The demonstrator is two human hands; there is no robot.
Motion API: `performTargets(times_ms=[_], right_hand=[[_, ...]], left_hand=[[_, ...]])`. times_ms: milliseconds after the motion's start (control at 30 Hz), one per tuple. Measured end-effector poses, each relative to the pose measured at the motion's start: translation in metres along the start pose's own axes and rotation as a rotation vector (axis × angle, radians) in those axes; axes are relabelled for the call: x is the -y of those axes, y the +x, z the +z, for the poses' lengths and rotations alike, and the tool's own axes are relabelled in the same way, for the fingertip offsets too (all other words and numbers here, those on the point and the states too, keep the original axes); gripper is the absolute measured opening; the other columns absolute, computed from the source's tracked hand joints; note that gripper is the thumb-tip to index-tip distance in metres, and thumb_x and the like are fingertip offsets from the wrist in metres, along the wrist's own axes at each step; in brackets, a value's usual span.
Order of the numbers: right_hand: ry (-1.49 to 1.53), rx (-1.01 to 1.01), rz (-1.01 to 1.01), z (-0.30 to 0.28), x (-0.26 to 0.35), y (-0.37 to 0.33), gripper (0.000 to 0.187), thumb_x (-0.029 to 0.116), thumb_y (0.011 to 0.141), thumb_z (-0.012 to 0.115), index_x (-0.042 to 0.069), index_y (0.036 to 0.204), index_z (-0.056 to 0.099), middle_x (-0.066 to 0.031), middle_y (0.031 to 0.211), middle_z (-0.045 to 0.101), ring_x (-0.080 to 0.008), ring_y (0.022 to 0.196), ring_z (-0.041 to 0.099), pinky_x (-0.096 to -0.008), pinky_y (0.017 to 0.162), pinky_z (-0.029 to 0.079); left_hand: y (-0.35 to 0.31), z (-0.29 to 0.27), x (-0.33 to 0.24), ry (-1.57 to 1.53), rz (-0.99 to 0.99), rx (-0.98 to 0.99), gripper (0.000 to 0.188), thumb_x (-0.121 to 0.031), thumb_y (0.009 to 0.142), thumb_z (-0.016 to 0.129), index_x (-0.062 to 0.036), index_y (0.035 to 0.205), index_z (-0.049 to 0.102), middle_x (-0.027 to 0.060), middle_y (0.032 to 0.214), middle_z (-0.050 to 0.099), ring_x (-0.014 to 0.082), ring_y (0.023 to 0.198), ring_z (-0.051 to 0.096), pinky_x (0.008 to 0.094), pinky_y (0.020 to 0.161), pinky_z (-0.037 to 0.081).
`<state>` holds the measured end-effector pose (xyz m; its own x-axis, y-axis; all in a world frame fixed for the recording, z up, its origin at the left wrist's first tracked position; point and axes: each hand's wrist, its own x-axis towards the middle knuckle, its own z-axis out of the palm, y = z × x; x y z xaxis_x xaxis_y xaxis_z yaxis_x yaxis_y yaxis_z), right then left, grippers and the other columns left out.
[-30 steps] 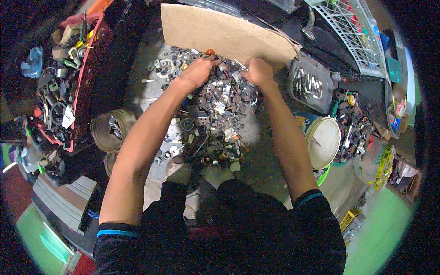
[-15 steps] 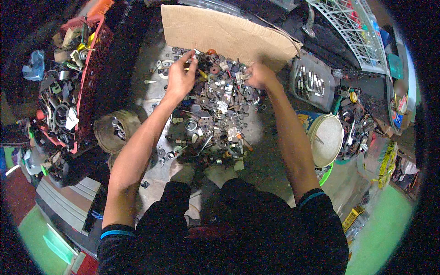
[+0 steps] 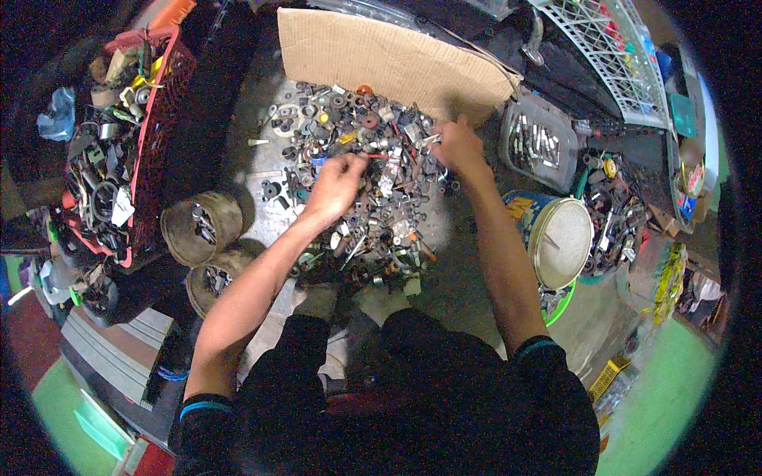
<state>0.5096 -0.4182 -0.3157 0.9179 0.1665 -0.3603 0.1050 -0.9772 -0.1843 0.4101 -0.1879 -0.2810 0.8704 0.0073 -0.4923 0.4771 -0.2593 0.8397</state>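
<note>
A heap of small mixed metal and plastic parts (image 3: pixel 397 210) lies on the floor in front of me. My left hand (image 3: pixel 337 189) is over the middle of the heap with its fingers closed; a thin red piece (image 3: pixel 376 156) shows by the fingertips, but whether they grip it is unclear. At the heap's far right edge, my right hand (image 3: pixel 460 147) has its fingers closed around a small pale metal piece (image 3: pixel 432 138). Its exact kind is too small to make out.
Behind the heap stands a cardboard sheet (image 3: pixel 381 55). On the left are a red crate (image 3: pixel 143 151) of parts and a round container (image 3: pixel 176 234). To the right sit a clear tub (image 3: pixel 508 151) of metal pieces and a lidded bucket (image 3: pixel 565 238).
My left hand has moved nearer and to the right, from the heap's far left side to its middle, and its fingers have closed. My right hand has shifted only slightly.
</note>
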Motion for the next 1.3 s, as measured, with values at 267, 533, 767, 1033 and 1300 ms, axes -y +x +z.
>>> performTargets(times_ms=[267, 533, 767, 1033, 1300], right_hand=[[0.395, -0.144, 0.034, -0.017, -0.002, -0.043, 0.033, 0.029, 0.087, 0.058, 0.0, 0.101, 0.062, -0.0205, 0.087, 0.064, -0.0375, 0.084, 0.062, -0.0463, 0.075, 0.047], [0.965, -0.29, 0.067, 0.007, 0.004, -0.05, 0.023, 0.022, 0.091, 0.054, 0.001, 0.094, 0.062, -0.0026, 0.071, 0.056, -0.0124, 0.063, 0.053, -0.0288, 0.054, 0.04], [1.437, -0.168, 0.073, -0.032, 0.066, -0.052, 0.013, 0.017, 0.088, 0.052, 0.005, 0.085, 0.056, -0.0015, 0.069, 0.056, -0.0112, 0.059, 0.051, -0.0248, 0.049, 0.039], [1.233, 0.309, -0.421, -0.116, 0.228, -0.046, 0.014, 0.015, 0.088, 0.051, 0.004, 0.095, 0.058, 0.0051, 0.062, 0.043, -0.0037, 0.046, 0.034, -0.0214, 0.04, 0.026], [0.973, 0.3, -0.609, -0.181, 0.423, -0.039, 0.005, 0.01, 0.087, 0.051, 0.007, 0.084, 0.052, 0.0041, 0.062, 0.041, -0.0064, 0.045, 0.034, -0.0227, 0.039, 0.028]], left_hand=[[0.01, 0.037, 0.004, 0.898, 0.458, 0.021, 0.031, -0.021, 0.084, 0.064, 0.0078, 0.088, 0.053, 0.0252, 0.078, 0.063, 0.0382, 0.068, 0.066, 0.0424, 0.06, 0.055], [0.012, 0.041, 0.015, 0.906, 0.477, 0.055, 0.024, -0.016, 0.083, 0.057, 0.0076, 0.086, 0.057, 0.0274, 0.077, 0.065, 0.0348, 0.073, 0.068, 0.042, 0.061, 0.056], [-0.057, -0.05, -0.023, -0.002, 0.248, -0.089, 0.026, -0.023, 0.088, 0.055, 0.002, 0.092, 0.06, 0.011, 0.068, 0.06, 0.0164, 0.066, 0.058, 0.0342, 0.061, 0.046], [-0.158, -0.204, -0.077, -0.051, 0.276, -0.507, 0.024, -0.018, 0.088, 0.054, 0.0034, 0.092, 0.062, 0.0066, 0.071, 0.061, 0.0104, 0.061, 0.057, 0.029, 0.055, 0.046], [-0.163, -0.353, -0.082, 0.33, 0.263, -0.929, 0.036, -0.029, 0.082, 0.058, 0.0054, 0.09, 0.067, 0.0154, 0.067, 0.064, 0.0171, 0.062, 0.062, 0.0346, 0.063, 0.05]])
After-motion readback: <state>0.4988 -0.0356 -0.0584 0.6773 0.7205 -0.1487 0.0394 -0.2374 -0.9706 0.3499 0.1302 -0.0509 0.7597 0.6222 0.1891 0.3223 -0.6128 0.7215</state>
